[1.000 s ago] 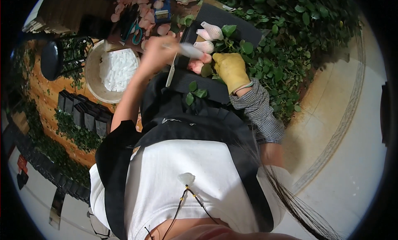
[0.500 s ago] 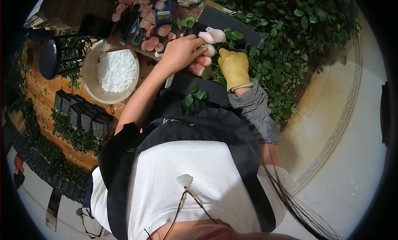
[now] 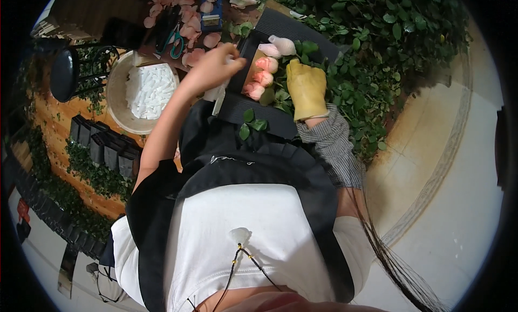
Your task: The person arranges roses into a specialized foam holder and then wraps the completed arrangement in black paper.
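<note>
Three bare pink roses [image 3: 263, 78] lie in a column on a black corrugated sheet [image 3: 251, 110], with a tan strip along their left side. Just beyond them, two more roses [image 3: 282, 45] wear white foam net sleeves. My left hand [image 3: 213, 69] is bare and hovers left of the blooms, its fingers closed on a whitish piece that looks like a foam net sleeve, mostly hidden. My right hand [image 3: 306, 91], in a yellow glove with a checked oversleeve, is closed around the leafy rose stems right of the blooms; its fingertips are largely hidden.
Left of my forearm stands a round tub [image 3: 120, 96] of white sleeves. Teal-handled scissors [image 3: 174, 42], loose pink petals [image 3: 190, 29] and a blue tool [image 3: 211, 12] lie at the far side. Cut foliage [image 3: 367, 69] heaps on the right. Black bundles [image 3: 105, 145] stand at left.
My left hand has drawn away from the roses to the left. The rose it was touching has lost its white net sleeve and shows pink. My right hand has barely shifted.
</note>
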{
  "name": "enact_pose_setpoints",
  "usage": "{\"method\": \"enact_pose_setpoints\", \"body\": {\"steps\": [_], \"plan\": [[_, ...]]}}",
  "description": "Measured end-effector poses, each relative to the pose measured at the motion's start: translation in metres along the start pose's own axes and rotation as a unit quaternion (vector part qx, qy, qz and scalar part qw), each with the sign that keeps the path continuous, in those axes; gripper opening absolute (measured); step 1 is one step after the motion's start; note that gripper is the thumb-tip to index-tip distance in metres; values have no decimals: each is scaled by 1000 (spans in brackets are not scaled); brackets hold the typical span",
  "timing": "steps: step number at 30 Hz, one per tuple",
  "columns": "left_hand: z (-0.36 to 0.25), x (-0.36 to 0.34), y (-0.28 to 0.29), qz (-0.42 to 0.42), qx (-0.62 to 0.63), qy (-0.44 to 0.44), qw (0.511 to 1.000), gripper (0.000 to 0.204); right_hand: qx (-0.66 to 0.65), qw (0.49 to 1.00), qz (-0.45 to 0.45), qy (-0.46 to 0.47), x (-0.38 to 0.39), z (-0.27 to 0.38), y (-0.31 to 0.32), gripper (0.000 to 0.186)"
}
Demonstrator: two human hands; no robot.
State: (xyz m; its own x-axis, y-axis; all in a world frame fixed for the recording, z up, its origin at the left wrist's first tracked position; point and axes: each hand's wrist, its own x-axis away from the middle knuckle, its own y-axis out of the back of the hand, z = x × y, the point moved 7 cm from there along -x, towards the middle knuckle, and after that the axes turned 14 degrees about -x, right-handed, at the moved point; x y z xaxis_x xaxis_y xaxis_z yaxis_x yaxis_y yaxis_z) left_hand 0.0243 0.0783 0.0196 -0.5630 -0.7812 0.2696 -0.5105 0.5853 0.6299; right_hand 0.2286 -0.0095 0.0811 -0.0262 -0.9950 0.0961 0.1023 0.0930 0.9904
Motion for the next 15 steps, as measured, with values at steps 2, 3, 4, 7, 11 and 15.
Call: {"method": "enact_pose_setpoints", "body": {"steps": [2,3,4,7,11,15], "plan": [[-28,-14,-15,23,-60,-7,998,35,15,1000,-3,-18,-4,-4,-9,29],[-46,-19,-15,-6,-82,-33,996,39,5,1000,1,-22,-5,-5,-13,30],[-59,-23,-14,-36,-131,-29,990,42,14,999,5,-29,-6,-8,-16,29],[-80,-30,-15,-89,-180,-48,978,37,11,999,-2,-33,-7,-11,-19,27],[-65,-36,-30,-123,-98,-95,983,28,9,999,-15,-46,-5,-14,-15,25],[-60,-27,-1,-107,-68,-170,977,22,-11,998,-24,-58,-7,-15,-16,20]]}}
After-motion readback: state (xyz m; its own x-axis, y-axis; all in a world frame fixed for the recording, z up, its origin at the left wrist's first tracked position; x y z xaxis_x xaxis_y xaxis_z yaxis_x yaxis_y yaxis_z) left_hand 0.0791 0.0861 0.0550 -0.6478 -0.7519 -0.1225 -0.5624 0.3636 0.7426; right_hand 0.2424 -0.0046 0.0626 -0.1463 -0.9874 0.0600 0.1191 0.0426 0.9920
